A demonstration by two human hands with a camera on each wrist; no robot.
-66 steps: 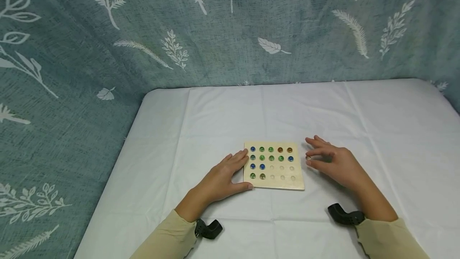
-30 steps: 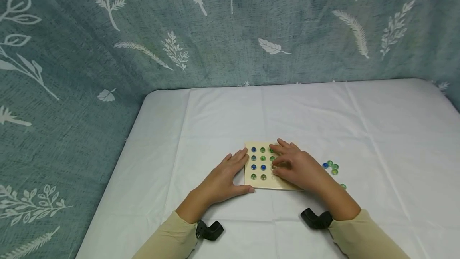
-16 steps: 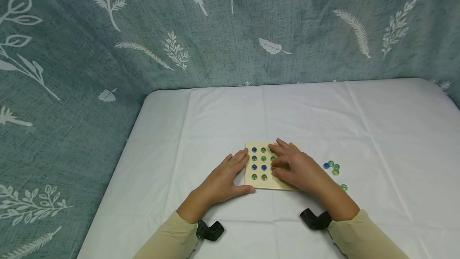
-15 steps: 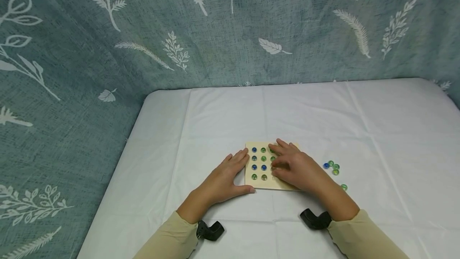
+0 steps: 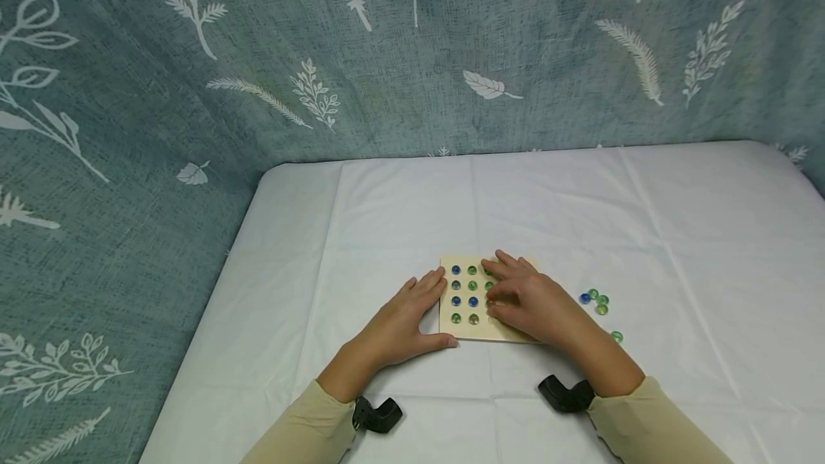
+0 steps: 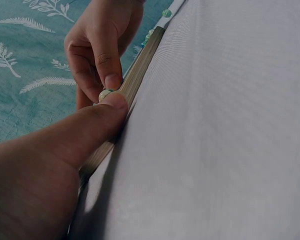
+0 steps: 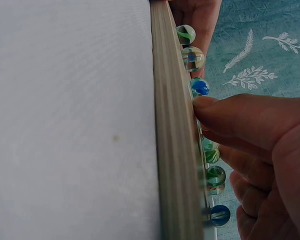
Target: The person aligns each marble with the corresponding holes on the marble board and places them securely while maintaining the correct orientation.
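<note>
In the middle of the frame, both hands rest on a wooden board (image 5: 465, 328) with marbles (image 5: 464, 293); the right hand (image 5: 531, 304) covers its right part, the left hand (image 5: 401, 321) its left edge.

A white-clothed table (image 5: 399, 206) stands against a grey-blue curtain (image 5: 129, 92) printed with white leaves.

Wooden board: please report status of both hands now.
Left hand flat, bracing the wooden board at its left edge. Right hand over the board, fingertips at a marble. Loose marbles right, apart. Nothing blocking.

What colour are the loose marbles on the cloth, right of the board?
Green, one blue: loose marbles, clearest in the head view.
</note>
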